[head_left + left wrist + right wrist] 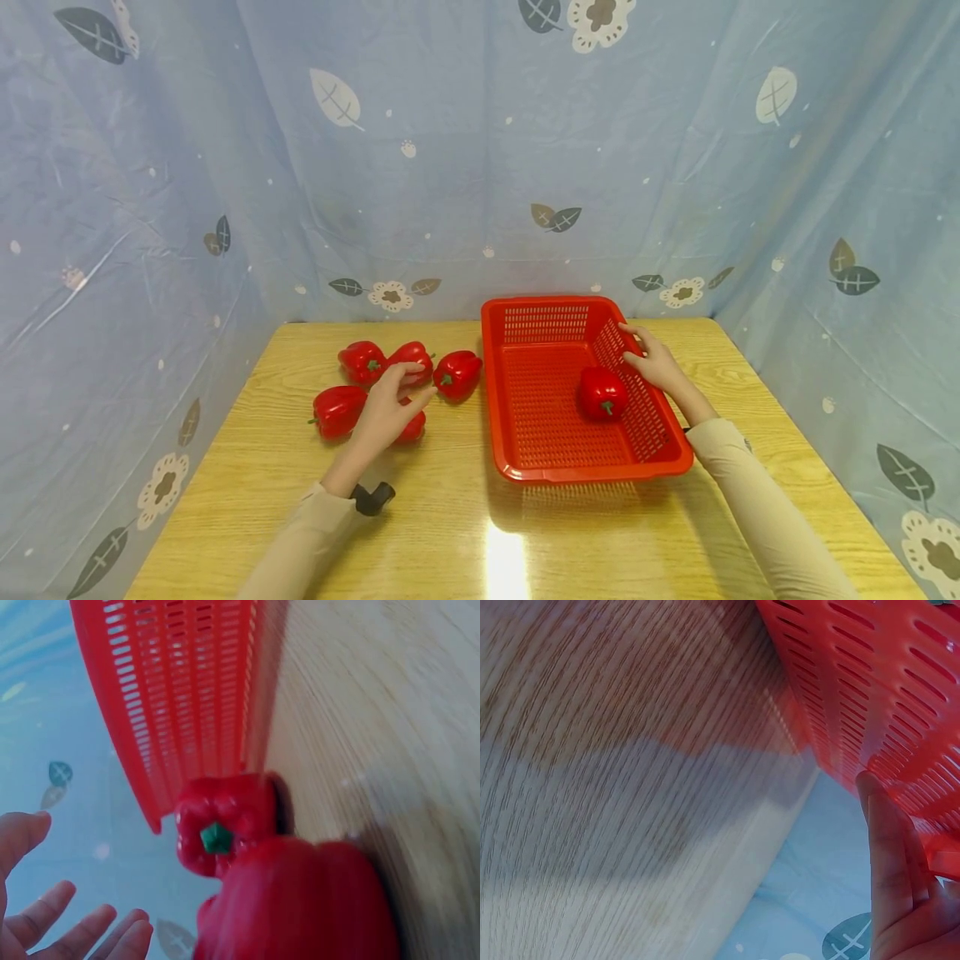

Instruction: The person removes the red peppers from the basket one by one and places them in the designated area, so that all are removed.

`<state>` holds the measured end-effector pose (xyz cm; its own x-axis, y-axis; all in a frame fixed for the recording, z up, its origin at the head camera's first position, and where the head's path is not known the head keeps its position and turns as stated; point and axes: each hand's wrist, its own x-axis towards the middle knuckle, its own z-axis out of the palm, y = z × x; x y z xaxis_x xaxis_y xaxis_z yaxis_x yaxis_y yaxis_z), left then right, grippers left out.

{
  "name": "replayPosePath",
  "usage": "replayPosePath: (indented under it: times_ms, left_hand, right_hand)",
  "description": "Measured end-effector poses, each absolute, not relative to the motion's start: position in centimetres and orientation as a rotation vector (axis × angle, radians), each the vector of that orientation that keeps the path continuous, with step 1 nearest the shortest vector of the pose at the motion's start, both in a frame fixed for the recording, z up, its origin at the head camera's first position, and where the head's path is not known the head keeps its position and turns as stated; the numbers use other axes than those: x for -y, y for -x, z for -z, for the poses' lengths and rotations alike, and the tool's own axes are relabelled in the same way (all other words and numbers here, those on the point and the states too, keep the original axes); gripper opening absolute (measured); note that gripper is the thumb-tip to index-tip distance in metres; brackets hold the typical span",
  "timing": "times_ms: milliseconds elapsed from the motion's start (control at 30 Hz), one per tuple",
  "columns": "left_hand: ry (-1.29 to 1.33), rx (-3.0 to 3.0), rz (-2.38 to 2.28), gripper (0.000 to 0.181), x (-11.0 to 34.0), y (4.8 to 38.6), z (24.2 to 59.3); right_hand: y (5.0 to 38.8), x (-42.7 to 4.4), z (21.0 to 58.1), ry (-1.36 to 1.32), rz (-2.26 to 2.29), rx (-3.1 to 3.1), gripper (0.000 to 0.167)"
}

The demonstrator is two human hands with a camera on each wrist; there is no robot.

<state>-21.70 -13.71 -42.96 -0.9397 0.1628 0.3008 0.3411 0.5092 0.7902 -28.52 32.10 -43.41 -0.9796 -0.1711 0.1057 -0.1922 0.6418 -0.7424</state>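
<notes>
My left hand (386,412) hovers above several red bell peppers on the left of the table, its fingers spread and holding nothing. Partly beneath it lies a bell pepper (412,428), with another bell pepper (339,411) to its left. In the left wrist view, the fingers (82,930) are apart from the large near pepper (300,907). A red plastic basket (495,400) stands right of the peppers, with one bell pepper (602,393) inside. My right hand (658,367) grips the basket's right rim; the right wrist view shows fingers (889,855) along its outer wall.
Farther back lie a bell pepper (363,362), a second one (411,360) and a third (458,375) close to the basket's left wall. A blue patterned curtain (450,167) surrounds the wooden table (442,517) at the back and sides.
</notes>
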Motion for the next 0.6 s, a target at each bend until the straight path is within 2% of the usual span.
replayPosePath:
  times_ms: [600]
  left_hand:
    - [0.513,2.575,1.415,0.043,10.2,22.8,42.1]
  right_hand:
    - [28.6,-32.2,43.5,-0.302,-1.286,2.815,0.052]
